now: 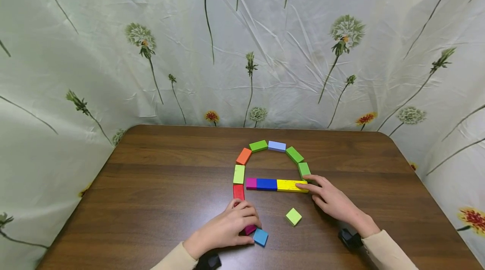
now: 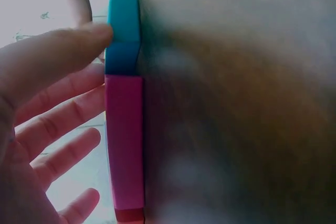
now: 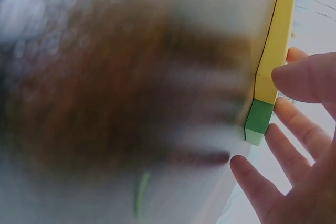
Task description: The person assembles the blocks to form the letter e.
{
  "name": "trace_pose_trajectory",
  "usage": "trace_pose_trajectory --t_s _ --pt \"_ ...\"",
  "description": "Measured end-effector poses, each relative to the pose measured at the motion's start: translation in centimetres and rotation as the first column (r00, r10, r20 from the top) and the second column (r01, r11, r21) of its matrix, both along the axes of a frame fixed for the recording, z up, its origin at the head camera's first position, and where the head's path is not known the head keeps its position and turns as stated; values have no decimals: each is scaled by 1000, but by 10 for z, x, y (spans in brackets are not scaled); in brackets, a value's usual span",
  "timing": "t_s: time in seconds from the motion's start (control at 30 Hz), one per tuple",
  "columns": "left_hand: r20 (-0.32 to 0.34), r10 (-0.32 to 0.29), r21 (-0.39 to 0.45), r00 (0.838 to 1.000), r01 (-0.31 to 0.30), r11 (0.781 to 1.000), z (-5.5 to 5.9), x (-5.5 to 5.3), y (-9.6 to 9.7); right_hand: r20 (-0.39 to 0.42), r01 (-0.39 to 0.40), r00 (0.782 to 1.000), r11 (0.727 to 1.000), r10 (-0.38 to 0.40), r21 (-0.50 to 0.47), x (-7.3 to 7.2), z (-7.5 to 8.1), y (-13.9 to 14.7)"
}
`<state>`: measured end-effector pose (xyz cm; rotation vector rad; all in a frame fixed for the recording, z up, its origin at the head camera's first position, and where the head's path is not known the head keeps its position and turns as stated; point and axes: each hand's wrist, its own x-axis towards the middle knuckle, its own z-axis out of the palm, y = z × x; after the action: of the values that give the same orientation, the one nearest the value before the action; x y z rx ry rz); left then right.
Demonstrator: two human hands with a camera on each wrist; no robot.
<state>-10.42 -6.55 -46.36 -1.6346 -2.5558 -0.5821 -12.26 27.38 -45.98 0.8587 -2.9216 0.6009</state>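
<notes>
My left hand (image 1: 231,225) reaches over the lower left of a block outline. Its thumb and forefinger lie at opposite sides of a light blue block (image 1: 260,237), pinching its edge. Beside that stands a magenta block (image 2: 125,142), mostly covered by the hand in the head view. Above it a red block (image 1: 238,192) shows beyond the knuckles. My right hand (image 1: 333,200) lies at the right end of the row, fingers extended, one fingertip on the yellow block (image 1: 289,185). Another finger is right at the lower green block (image 1: 304,170).
An arch of lime (image 1: 239,174), orange (image 1: 244,156), green (image 1: 258,146) and periwinkle (image 1: 277,146) blocks curves above the row. A magenta block (image 1: 251,183) and a dark blue block (image 1: 267,184) continue the row leftward. A loose lime block (image 1: 293,217) lies between the hands. Floral cloth (image 1: 250,42) hangs behind the table.
</notes>
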Motion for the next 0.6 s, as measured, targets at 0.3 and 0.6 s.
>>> trace_pose_trajectory --t_s 0.3,0.6 --pt "-14 -1 6 1000 1 1000 -2 0 1 23 14 1000 1000 -14 4 -1 0 0" --pt "30 161 79 986 -163 983 4 -16 -15 8 28 1000 1000 -28 -5 0 0 0"
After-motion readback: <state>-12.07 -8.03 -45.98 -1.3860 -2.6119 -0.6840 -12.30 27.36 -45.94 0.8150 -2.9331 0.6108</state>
